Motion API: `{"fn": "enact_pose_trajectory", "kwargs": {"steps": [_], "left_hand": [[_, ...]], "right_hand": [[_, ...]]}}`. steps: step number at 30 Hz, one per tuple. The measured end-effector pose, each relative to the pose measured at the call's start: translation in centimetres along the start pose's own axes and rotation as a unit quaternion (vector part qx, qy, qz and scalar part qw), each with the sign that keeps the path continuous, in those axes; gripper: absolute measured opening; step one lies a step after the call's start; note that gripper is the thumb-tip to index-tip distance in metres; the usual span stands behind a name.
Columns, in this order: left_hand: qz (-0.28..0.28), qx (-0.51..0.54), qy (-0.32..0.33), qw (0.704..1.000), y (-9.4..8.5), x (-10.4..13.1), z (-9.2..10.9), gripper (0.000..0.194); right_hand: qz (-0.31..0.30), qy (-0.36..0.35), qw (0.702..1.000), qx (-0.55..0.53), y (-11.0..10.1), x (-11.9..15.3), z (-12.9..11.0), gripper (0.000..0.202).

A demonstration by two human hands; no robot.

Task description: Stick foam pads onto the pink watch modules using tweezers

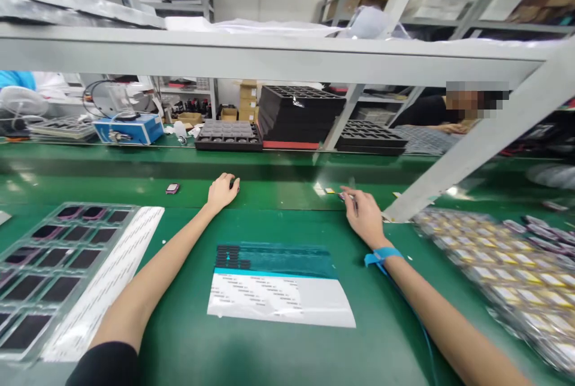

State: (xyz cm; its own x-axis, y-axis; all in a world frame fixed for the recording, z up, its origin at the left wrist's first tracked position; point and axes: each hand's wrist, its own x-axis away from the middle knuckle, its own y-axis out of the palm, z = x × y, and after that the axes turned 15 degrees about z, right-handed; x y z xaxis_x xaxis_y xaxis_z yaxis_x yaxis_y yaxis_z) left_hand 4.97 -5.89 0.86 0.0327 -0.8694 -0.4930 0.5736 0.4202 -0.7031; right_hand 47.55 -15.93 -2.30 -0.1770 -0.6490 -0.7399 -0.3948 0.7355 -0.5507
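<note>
Left arm [157, 281] is wearing one black sleeve [105, 365], ending near elbow; right wrist is wearing one blue strap [383, 255] with thin blue cord [424, 332].

bare L hand [223, 191] is palm-down, fingers bent, nr the flat green counter's [278, 353] far edge, L arm [164, 269] stretched fwd. bare R hand [366, 218] abt as far fwd, index finger [350, 190] extended, R forearm [442, 308] slanting in from the near right corner tbh.

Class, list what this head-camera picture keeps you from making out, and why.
Head view:
- Whatever lies under the left hand: hidden by the hand.
- Small part by the right hand: too small, partly finger-covered.
- Left tray: cut off by the left edge.
- White sheet's print: too small.
</note>
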Motion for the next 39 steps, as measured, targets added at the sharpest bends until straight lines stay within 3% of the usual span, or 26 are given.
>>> {"fn": "enact_pose_trajectory", "kwargs": {"steps": [5, 8, 10, 12, 14, 16, 18, 22, 24, 26, 28, 30, 32, 35, 39], "left_hand": [[0.109, 0.037, -0.087, 0.99, -3.2, -1.6, 0.7, 0.03], [0.166, 0.077, -0.064, 0.981, -6.7, -2.9, 3.1, 0.025], [0.182, 0.106, -0.013, 0.978, -8.9, -2.4, 5.2, 0.041], [0.166, 0.123, 0.055, 0.977, -10.6, -0.2, 6.9, 0.044], [0.124, 0.128, 0.129, 0.976, -11.6, 3.3, 7.9, 0.028], [0.079, 0.122, 0.184, 0.972, -12.0, 7.4, 8.2, 0.019], [0.06, 0.114, 0.23, 0.965, -12.0, 11.1, 7.8, 0.028], [0.108, 0.1, 0.315, 0.938, -12.0, 15.5, 6.6, 0.046], [0.085, 0.155, 0.286, 0.942, -12.0, 16.4, 6.4, 0.044], [-0.013, 0.269, 0.202, 0.942, -11.9, 17.0, 6.6, 0.034], [-0.153, 0.398, 0.073, 0.901, -11.8, 17.8, 7.1, 0.023], [-0.256, 0.49, -0.06, 0.831, -11.8, 18.7, 7.6, 0.02], [-0.274, 0.526, -0.136, 0.793, -12.0, 19.4, 7.7, 0.028], [-0.24, 0.528, -0.163, 0.798, -12.4, 19.6, 7.6, 0.032], [-0.22, 0.507, -0.192, 0.811, -12.5, 19.3, 7.4, 0.02]], "right_hand": [[-0.008, -0.012, 0.998, 0.069, 1.1, -2.3, 1.5, 0.036], [0.007, -0.042, 0.996, 0.077, 1.1, -2.4, 0.8, 0.035], [0.031, -0.075, 0.994, 0.071, 0.7, -2.3, -0.2, 0.035], [0.06, -0.118, 0.99, 0.054, 0.2, -2.2, -1.9, 0.035], [0.081, -0.17, 0.982, 0.023, -0.1, -2.0, -4.4, 0.03], [0.081, -0.228, 0.97, -0.024, -0.2, -1.5, -7.8, 0.024], [0.061, -0.282, 0.954, -0.076, -0.3, -0.3, -11.9, 0.023], [0.035, -0.396, 0.9, -0.177, -2.0, 4.0, -19.6, 0.075], [0.031, -0.432, 0.875, -0.217, -3.0, 6.1, -21.8, 0.08], [0.03, -0.433, 0.87, -0.235, -3.7, 7.7, -22.7, 0.071], [0.033, -0.433, 0.871, -0.232, -4.0, 8.7, -22.8, 0.058], [0.029, -0.446, 0.868, -0.218, -4.3, 9.0, -22.7, 0.05], [0.028, -0.46, 0.862, -0.21, -4.6, 8.8, -22.7, 0.044], [0.023, -0.447, 0.876, -0.177, -5.3, 8.1, -23.0, 0.04], [-0.005, -0.405, 0.903, -0.142, -5.8, 7.8, -23.0, 0.047]]}}
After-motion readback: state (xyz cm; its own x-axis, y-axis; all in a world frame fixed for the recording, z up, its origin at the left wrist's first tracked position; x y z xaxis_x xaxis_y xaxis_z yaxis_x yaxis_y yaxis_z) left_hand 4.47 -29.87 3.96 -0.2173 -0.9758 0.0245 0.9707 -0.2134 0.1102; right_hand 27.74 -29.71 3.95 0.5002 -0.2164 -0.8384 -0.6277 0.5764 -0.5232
